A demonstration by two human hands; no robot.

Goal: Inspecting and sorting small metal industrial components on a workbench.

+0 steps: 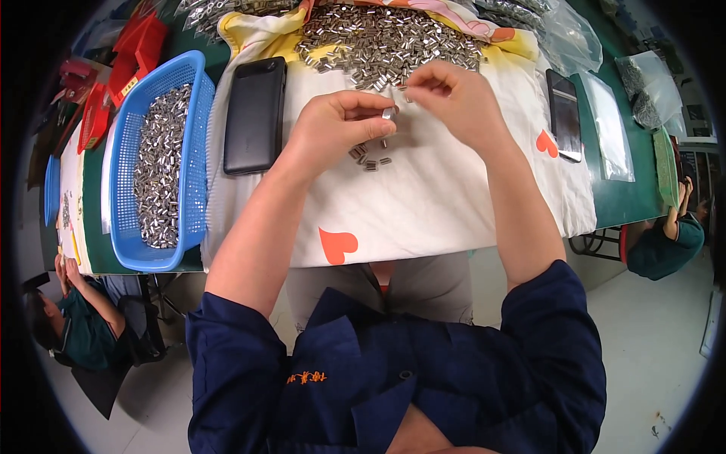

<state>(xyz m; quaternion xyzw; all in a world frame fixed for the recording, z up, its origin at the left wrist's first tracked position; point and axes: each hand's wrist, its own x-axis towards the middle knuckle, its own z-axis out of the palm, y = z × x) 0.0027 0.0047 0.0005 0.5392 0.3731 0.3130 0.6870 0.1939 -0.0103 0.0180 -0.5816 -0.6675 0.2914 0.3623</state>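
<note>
Between the two grips, a small shiny metal sleeve (389,113) is pinched by the left hand (336,129); the right hand (446,98) pinches near its end, seemingly mid-inspection. Next calls for steady fingertips. Below the grip lie loose sleeves (370,157); beyond, the heap (386,41).

Bright, even overhead light; soft shadows; sharp centre; fisheye bending, dark vignette at rim

My left hand (336,125) pinches a small metal piece (389,113); my right hand (454,98) picks beside the metal pile (386,41) on the white cloth (423,197).
</note>
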